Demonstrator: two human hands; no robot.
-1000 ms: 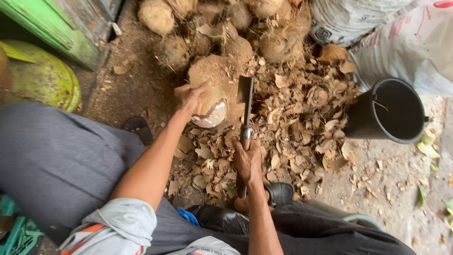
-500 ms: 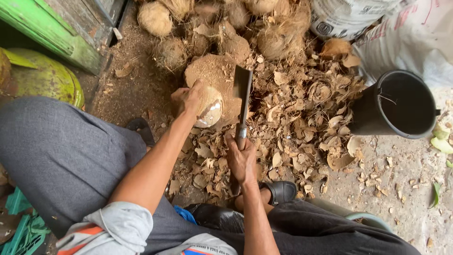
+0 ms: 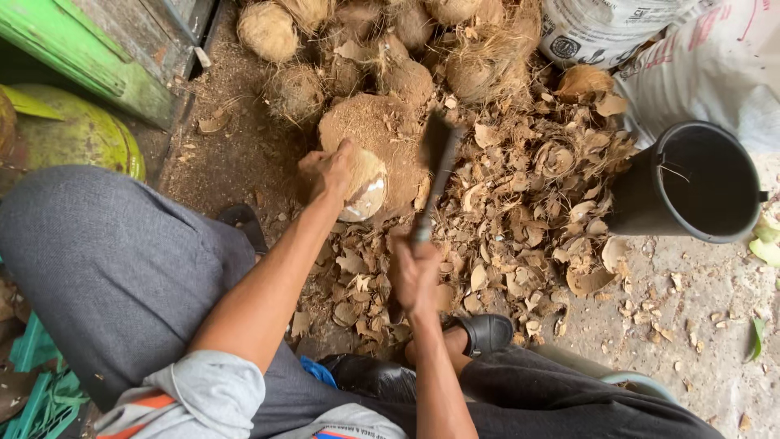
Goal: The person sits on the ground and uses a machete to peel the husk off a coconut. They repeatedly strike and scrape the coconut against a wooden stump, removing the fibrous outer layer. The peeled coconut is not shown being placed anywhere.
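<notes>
1. The person wore a short grey sleeve [image 3: 207,394] with an orange stripe near its hem.
2. Both forearms were bare.
3. Loose grey trousers [image 3: 106,268] covered the legs.
4. A black slip-on sandal [image 3: 485,332] showed on one foot.
</notes>
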